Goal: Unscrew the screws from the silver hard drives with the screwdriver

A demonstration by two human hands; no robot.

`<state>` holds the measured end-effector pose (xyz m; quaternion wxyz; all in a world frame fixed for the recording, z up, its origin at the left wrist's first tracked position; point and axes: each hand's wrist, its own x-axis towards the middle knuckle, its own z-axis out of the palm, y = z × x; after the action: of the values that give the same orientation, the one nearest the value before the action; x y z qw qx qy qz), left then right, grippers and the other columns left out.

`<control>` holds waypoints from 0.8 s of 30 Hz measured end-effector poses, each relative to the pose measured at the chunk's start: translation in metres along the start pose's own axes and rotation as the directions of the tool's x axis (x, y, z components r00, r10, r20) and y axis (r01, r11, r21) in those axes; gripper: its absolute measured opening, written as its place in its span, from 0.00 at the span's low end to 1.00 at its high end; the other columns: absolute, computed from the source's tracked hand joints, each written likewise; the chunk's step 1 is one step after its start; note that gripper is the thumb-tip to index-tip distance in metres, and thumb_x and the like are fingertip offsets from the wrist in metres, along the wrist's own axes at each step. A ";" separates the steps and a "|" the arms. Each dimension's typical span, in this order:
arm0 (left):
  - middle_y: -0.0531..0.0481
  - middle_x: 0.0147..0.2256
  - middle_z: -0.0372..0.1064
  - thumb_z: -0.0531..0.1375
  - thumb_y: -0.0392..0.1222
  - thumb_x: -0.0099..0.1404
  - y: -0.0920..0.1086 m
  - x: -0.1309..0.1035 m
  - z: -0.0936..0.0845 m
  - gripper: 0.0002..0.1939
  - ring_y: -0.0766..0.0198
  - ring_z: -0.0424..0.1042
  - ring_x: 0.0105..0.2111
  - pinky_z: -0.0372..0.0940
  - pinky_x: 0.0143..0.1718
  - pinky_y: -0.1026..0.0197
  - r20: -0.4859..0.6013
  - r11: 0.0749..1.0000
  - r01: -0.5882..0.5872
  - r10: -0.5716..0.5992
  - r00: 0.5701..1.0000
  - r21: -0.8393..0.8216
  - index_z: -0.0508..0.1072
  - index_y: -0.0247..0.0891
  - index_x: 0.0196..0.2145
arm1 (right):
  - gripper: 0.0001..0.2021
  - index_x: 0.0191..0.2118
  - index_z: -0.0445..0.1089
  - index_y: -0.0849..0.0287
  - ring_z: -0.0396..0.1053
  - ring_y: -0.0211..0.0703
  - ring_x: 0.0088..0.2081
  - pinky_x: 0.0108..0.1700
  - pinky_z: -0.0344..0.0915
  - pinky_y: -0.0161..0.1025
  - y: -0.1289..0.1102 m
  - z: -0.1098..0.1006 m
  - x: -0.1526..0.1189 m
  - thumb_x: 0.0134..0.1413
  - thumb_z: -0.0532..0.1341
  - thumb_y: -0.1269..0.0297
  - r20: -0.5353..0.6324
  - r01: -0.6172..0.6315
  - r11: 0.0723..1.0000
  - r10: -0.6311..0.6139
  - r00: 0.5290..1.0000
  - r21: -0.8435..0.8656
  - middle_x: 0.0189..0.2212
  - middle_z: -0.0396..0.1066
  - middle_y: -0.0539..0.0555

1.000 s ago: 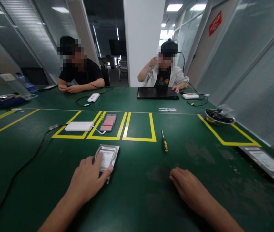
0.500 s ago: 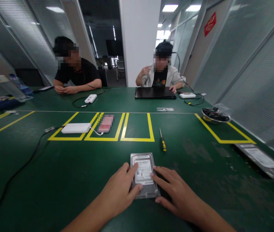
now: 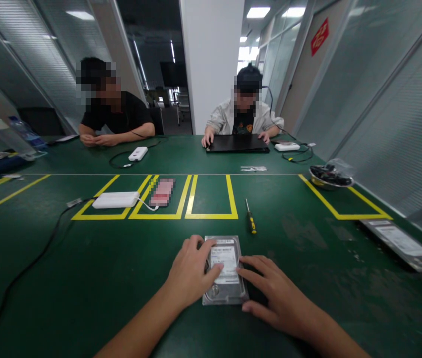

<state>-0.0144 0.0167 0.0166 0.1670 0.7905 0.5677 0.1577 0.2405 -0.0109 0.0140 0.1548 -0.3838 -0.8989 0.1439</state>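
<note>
A silver hard drive [image 3: 227, 293] with a white label lies flat on the green table [image 3: 114, 278], straight in front of me. My left hand [image 3: 192, 271] rests over its left side, the fingers apart, with fingertips on the label and the upper edge. Along the drive's right edge is my right hand [image 3: 270, 288], its fingers spread and fingertips touching or close to that edge. Neither hand is closed round the drive. Beyond it, a little to the right, lies a yellow and black screwdriver [image 3: 251, 221].
A second drive [image 3: 404, 243] and a metal bowl of dark items [image 3: 330, 179] are at the right. Past the yellow tape frames [image 3: 211, 216], a white power bank [image 3: 116, 200] and a phone [image 3: 163, 192], two people sit, one with a black laptop [image 3: 238, 143].
My left hand has shifted forward along the drive, its thumb now higher on the label. The person at the back right has lowered a hand onto the laptop.
</note>
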 end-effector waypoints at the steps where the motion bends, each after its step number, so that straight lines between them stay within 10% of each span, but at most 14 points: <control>1: 0.41 0.53 0.61 0.58 0.52 0.64 -0.002 0.002 0.003 0.25 0.46 0.62 0.53 0.60 0.53 0.45 -0.037 1.000 -0.020 0.020 0.999 -0.006 0.66 0.44 0.57 | 0.24 0.59 0.65 0.53 0.63 0.55 0.58 0.58 0.62 0.56 0.000 -0.002 0.002 0.59 0.62 0.54 -0.012 -0.007 1.000 0.007 1.000 0.017 0.58 0.64 0.61; 6: 0.40 0.62 0.54 0.56 0.45 0.66 -0.010 0.004 0.022 0.27 0.46 0.52 0.62 0.53 0.60 0.42 -0.088 0.990 -0.118 0.110 0.990 -0.084 0.62 0.44 0.62 | 0.04 0.40 0.70 0.58 0.69 0.46 0.45 0.49 0.67 0.45 0.006 -0.010 0.017 0.61 0.58 0.68 -0.067 -0.135 0.988 0.129 0.989 -0.082 0.43 0.72 0.57; 12: 0.41 0.63 0.54 0.55 0.46 0.67 -0.012 0.003 0.026 0.27 0.47 0.52 0.63 0.52 0.61 0.41 -0.064 0.987 -0.120 0.114 0.991 -0.109 0.60 0.45 0.63 | 0.04 0.33 0.67 0.58 0.67 0.45 0.34 0.38 0.64 0.42 0.027 -0.016 0.027 0.59 0.58 0.71 -0.061 -0.271 0.920 0.265 0.962 -0.283 0.33 0.71 0.54; 19: 0.41 0.63 0.54 0.55 0.47 0.67 -0.012 0.004 0.024 0.28 0.46 0.54 0.63 0.52 0.61 0.41 -0.067 0.985 -0.117 0.109 0.992 -0.127 0.61 0.45 0.63 | 0.08 0.37 0.70 0.61 0.72 0.55 0.35 0.37 0.66 0.49 0.125 -0.057 -0.029 0.61 0.55 0.67 -0.256 -0.594 0.704 0.537 0.804 -0.389 0.36 0.71 0.65; 24: 0.41 0.63 0.55 0.55 0.47 0.67 -0.011 0.005 0.025 0.27 0.46 0.54 0.63 0.51 0.61 0.40 -0.067 0.984 -0.117 0.108 0.992 -0.135 0.61 0.45 0.63 | 0.16 0.49 0.71 0.68 0.65 0.59 0.58 0.58 0.60 0.47 0.189 -0.085 -0.087 0.62 0.54 0.66 -0.283 -0.662 0.667 0.598 0.749 -0.342 0.53 0.69 0.72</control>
<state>-0.0116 0.0226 -0.0105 0.1955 0.8027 0.5145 0.2297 0.4525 0.0627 0.0059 0.0743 -0.7045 -0.7048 -0.0378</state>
